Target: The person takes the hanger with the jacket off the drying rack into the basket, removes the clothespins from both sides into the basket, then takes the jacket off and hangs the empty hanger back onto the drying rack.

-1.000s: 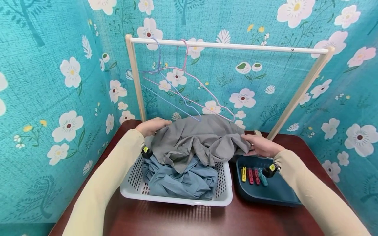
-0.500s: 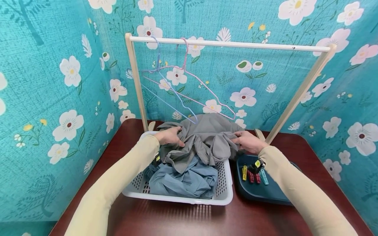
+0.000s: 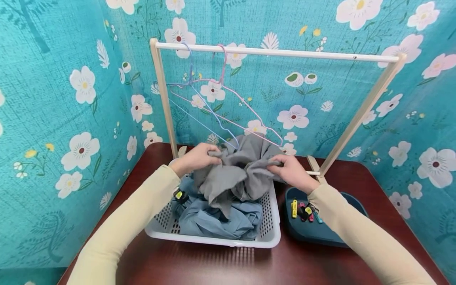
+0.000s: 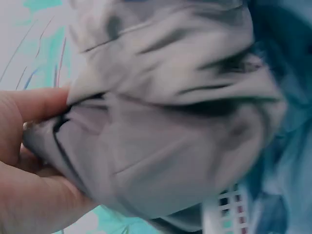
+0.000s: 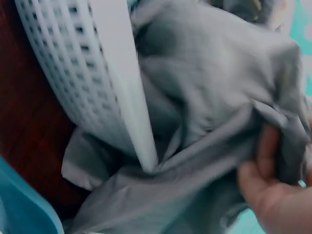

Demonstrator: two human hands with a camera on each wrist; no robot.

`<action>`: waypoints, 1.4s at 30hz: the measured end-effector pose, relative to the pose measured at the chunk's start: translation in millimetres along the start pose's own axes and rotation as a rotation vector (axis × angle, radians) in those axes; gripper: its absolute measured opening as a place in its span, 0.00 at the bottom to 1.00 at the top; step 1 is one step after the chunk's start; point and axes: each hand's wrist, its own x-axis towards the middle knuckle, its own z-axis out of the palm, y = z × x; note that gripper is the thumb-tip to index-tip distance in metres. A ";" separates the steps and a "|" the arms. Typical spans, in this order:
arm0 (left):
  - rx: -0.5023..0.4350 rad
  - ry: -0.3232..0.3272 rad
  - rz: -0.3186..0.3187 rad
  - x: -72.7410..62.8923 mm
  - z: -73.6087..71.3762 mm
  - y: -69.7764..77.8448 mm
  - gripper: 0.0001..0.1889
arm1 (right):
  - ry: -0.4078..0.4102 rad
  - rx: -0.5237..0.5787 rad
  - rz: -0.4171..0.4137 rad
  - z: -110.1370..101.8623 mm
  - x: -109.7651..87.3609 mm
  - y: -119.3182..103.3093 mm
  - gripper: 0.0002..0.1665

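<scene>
A crumpled grey cloth garment (image 3: 228,178) bunches over the back of a white perforated laundry basket (image 3: 213,242); its exact kind cannot be told. My left hand (image 3: 197,158) pinches its left side between thumb and fingers. On the other side my right hand (image 3: 290,171) grips a fold of the same cloth. In the left wrist view the grey fabric (image 4: 161,156) bulges out from the left thumb and fingers, partly blurred. The right wrist view has the cloth draped over the basket rim (image 5: 124,92). Blue-grey fabric (image 3: 217,221) lies in the basket beneath.
Behind the basket stands a rack with a white rail (image 3: 278,52). A blue hanger (image 3: 213,113) and a pink hanger (image 3: 249,109) hang from its left part, close above the cloth. To the right, a dark blue tray (image 3: 331,233) holds several clothespins (image 3: 294,208).
Both hands have come inward, the left first regrasping the cloth nearer its middle. The grey garment is now gathered narrower and its front folds lifted. The hangers barely moved.
</scene>
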 end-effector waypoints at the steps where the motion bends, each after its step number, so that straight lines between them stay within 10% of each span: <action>1: 0.028 -0.027 0.007 -2.6 4.3 -0.4 0.07 | -0.041 -0.015 -0.021 3.7 -1.5 -3.1 0.07; 9: 0.259 -0.367 -0.057 -3.9 50.8 -13.4 0.19 | -0.359 -0.144 -0.036 27.9 6.3 -3.8 0.09; 14: 0.235 -0.460 -0.059 -3.9 53.2 -14.6 0.19 | -0.512 -0.080 0.045 22.3 6.1 -5.1 0.20; 19: 0.148 -0.373 -0.055 -5.5 23.0 -13.3 0.18 | -0.414 0.074 0.063 2.7 8.1 -6.1 0.23; 25: 0.034 -0.192 -0.154 -2.6 -7.7 -23.5 0.14 | -0.109 -0.206 0.153 -6.5 14.0 6.8 0.37; 32: -0.006 0.012 -0.344 2.2 -23.0 -44.6 0.32 | -0.178 -0.332 0.289 -8.9 12.9 36.0 0.60; 42: -0.321 -0.030 -0.353 10.6 -31.5 -68.6 0.42 | -0.303 0.296 0.489 -17.7 16.0 53.8 0.59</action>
